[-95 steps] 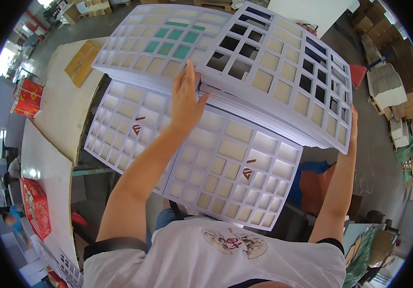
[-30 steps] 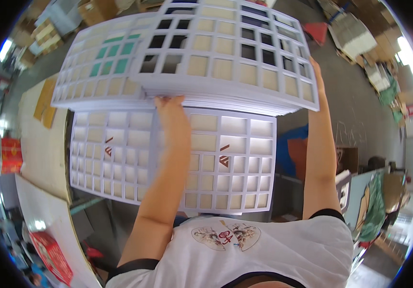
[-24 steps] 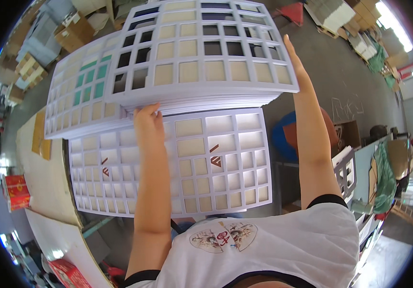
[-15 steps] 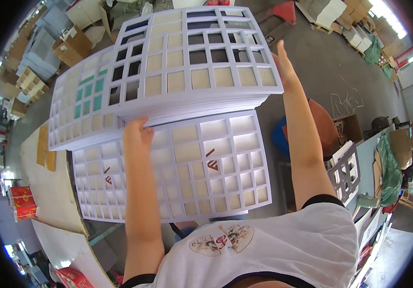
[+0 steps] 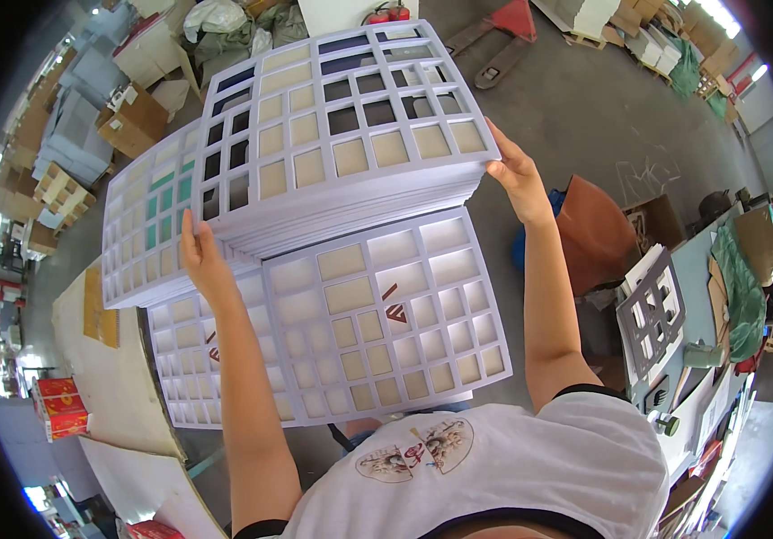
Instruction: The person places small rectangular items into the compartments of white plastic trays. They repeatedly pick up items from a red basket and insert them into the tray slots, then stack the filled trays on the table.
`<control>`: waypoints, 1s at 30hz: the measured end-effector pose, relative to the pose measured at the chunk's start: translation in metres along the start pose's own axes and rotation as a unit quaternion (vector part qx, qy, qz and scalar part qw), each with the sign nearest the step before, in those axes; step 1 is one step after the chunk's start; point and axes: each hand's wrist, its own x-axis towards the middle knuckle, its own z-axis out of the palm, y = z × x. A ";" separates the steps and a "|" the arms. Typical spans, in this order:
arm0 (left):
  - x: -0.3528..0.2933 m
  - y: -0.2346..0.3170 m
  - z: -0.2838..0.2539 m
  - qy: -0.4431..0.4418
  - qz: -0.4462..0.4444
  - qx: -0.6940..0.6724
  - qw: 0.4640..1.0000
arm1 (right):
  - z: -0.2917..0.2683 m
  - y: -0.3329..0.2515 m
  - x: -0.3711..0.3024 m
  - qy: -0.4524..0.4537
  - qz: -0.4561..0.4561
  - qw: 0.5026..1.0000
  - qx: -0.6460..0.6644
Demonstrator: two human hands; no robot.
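A tall stack of white gridded frames [image 5: 359, 202] with rectangular openings stands in front of me. Its top frame [image 5: 321, 132] shows cream, dark and see-through cells. My left hand [image 5: 207, 260] is at the near left corner of the top frame, fingers upright and pressed to its side. At the near right corner my right hand [image 5: 519, 178] grips the edge, thumb in front and fingers along the side. Nearer to me lies another white gridded frame [image 5: 364, 287] with cream and white cells and a red-brown mark. A lower stack [image 5: 148, 211] with green cells adjoins on the left.
A pale board-topped table [image 5: 121, 377] is at the left, with a red box [image 5: 61, 406] beyond it. On the right, a workbench [image 5: 697, 310] carries a dark cut-out panel [image 5: 656, 314]. A brown-orange rounded object [image 5: 593, 234] and a red pallet jack [image 5: 508, 27] stand on the floor.
My left hand has moved left and closer to the top frame's corner. My right hand has come down to the near right corner, its fingers now bent around the edge.
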 end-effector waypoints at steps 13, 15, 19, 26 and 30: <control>-0.001 -0.013 -0.010 -0.119 0.041 -0.076 0.989 | 0.007 0.023 -0.009 0.068 -0.025 0.997 -0.011; -0.001 -0.016 -0.011 -0.146 0.024 -0.103 0.984 | 0.004 0.022 -0.010 0.046 0.027 0.998 0.024; 0.010 -0.037 -0.015 -0.174 0.006 -0.087 0.981 | -0.003 0.029 -0.010 0.045 0.083 0.995 0.014; 0.006 -0.039 -0.008 -0.129 0.026 -0.050 0.990 | 0.003 0.026 -0.005 0.086 0.077 0.992 -0.049; 0.011 -0.041 -0.017 -0.144 -0.001 0.013 0.989 | 0.005 0.015 -0.003 0.076 0.099 0.989 -0.074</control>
